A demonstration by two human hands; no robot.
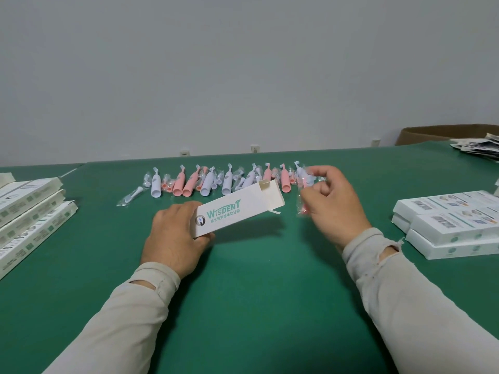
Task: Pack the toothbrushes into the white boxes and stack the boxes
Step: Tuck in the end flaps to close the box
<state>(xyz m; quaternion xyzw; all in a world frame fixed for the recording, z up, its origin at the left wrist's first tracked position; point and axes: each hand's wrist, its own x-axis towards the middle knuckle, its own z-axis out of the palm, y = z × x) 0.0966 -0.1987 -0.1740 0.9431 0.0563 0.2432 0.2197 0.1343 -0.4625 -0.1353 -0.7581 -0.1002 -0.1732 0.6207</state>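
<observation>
My left hand [172, 236] grips the near end of a white box [239, 209] printed with green lettering, lifted off the green table [243, 306]. The box's far end flap stands open, pointing right. My right hand [333, 209] pinches a pink brush head in a clear plastic wrapper [303, 198] just right of the open end. A row of several pink and white toothbrush handles and wrapped heads [216, 180] lies behind the box.
A stack of white boxes [29, 211] lies at the left edge. Another pile of white boxes [453, 225] sits at the right. Leaflets [480, 148] and a brown carton [442, 133] are at the far right.
</observation>
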